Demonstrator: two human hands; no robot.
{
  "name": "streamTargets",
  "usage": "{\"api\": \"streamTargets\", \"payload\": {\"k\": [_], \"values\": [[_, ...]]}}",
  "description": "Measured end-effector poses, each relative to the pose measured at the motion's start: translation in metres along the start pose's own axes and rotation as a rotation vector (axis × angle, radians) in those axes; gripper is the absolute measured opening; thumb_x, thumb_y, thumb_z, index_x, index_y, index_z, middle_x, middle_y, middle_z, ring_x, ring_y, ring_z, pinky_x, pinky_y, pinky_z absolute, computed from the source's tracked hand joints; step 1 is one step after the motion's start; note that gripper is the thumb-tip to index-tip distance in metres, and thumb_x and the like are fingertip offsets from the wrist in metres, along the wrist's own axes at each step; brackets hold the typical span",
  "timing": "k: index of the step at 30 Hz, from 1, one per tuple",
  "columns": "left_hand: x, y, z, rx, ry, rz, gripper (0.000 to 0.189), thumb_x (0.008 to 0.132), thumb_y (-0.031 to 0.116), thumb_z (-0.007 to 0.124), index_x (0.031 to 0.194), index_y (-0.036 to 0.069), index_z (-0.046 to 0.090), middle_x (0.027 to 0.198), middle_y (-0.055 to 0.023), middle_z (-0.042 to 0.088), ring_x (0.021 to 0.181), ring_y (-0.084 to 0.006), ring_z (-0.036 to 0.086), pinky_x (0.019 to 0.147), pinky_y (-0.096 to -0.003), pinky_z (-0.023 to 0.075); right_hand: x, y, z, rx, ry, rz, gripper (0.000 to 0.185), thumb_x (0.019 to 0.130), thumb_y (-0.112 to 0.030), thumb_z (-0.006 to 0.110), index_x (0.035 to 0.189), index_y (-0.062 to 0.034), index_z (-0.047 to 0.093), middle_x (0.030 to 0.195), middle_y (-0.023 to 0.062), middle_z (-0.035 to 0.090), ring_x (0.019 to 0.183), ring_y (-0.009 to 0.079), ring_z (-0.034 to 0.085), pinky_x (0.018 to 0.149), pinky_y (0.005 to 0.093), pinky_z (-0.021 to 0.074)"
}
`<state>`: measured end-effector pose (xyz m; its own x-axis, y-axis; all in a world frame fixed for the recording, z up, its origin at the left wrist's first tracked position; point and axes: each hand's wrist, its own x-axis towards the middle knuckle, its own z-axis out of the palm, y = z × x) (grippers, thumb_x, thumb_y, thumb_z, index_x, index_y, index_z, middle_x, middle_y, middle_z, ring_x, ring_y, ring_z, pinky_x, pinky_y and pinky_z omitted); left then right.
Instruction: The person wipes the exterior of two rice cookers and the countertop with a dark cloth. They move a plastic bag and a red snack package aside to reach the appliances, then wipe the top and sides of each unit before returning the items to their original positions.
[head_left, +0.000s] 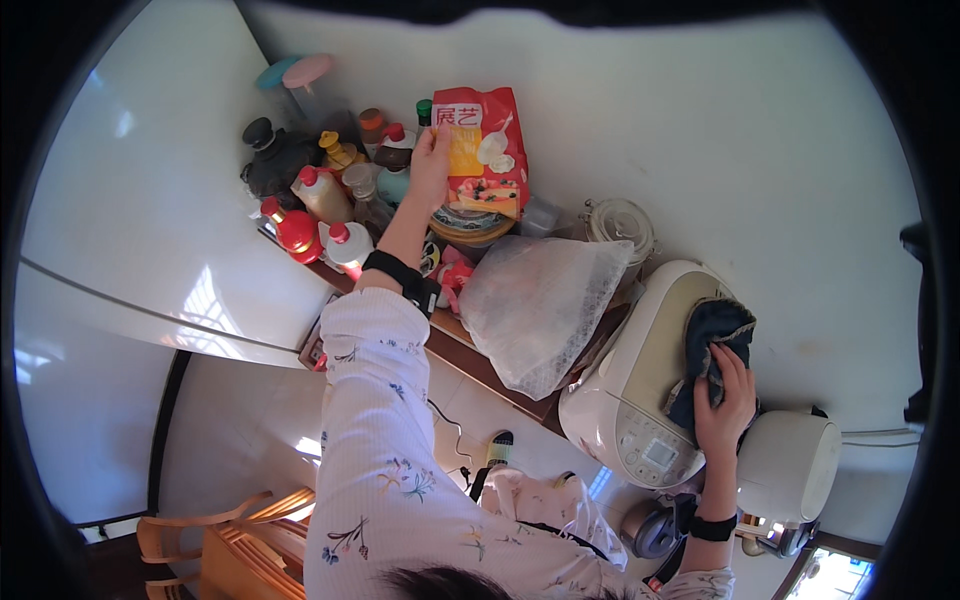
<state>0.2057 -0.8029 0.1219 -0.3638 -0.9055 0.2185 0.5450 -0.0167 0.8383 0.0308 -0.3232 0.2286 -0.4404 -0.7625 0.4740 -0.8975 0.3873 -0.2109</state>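
Note:
My left hand (431, 169) grips the left edge of a red food pouch (487, 150) and holds it above a stack of round containers (472, 225) by the wall. With my right hand (724, 405) I hold a dark blue cloth (712, 337) against the lid of a white and beige bread maker (645, 382), which has a small display and buttons. A translucent bubble-wrap bag (540, 307) lies between the containers and the appliance.
Bottles, including a red one (296, 232), crowd the left end. A clip-top glass jar (619, 225) stands by the wall. Right of the bread maker is another white appliance (791, 465). Wooden chairs (247, 547) are at the lower left; a dark round pot (649, 529) is below.

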Motion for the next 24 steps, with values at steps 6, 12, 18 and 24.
{"api": "streamTargets", "payload": {"k": [6,12,18,24], "values": [[0.013,0.025,-0.006,0.441,-0.139,-0.149,0.042,0.102,0.032,0.051,0.132,0.002,0.049,0.115,-0.0044,0.061,0.096,-0.0097,0.057,0.083,-0.0250,0.0475,0.001,0.000,0.002,0.018,0.000,0.010,0.041,0.074,-0.004,0.064,0.115,-0.0063,0.067,0.117,0.0111,0.066,0.094,0.0313,0.062,0.085,0.0392,0.0488],[-0.093,0.047,-0.021,1.123,-0.290,0.195,0.066,0.090,0.007,0.059,0.149,0.003,0.030,0.143,-0.0202,0.046,0.133,-0.0309,0.043,0.111,-0.0395,0.0343,0.001,-0.001,0.002,0.010,-0.016,0.028,0.041,0.075,-0.004,0.062,0.116,-0.0055,0.066,0.118,0.0121,0.065,0.099,0.0332,0.061,0.089,0.0401,0.0473],[-0.260,0.022,-0.021,1.305,-0.629,-0.011,0.110,0.071,0.026,0.080,0.156,0.008,0.013,0.159,-0.0251,0.012,0.146,-0.0468,0.013,0.116,-0.0579,0.0198,0.000,0.000,0.004,0.002,-0.015,0.034,0.040,0.076,-0.005,0.062,0.116,-0.0055,0.066,0.118,0.0121,0.065,0.099,0.0333,0.061,0.090,0.0405,0.0469],[-0.274,-0.043,-0.008,1.226,-0.296,0.277,0.087,0.077,0.015,0.075,0.151,0.008,0.031,0.159,-0.0221,0.018,0.145,-0.0471,0.017,0.116,-0.0544,0.0206,-0.001,-0.001,0.004,0.012,-0.004,0.028,0.040,0.077,-0.005,0.062,0.116,-0.0061,0.067,0.118,0.0118,0.065,0.098,0.0326,0.061,0.089,0.0402,0.0471]]}}
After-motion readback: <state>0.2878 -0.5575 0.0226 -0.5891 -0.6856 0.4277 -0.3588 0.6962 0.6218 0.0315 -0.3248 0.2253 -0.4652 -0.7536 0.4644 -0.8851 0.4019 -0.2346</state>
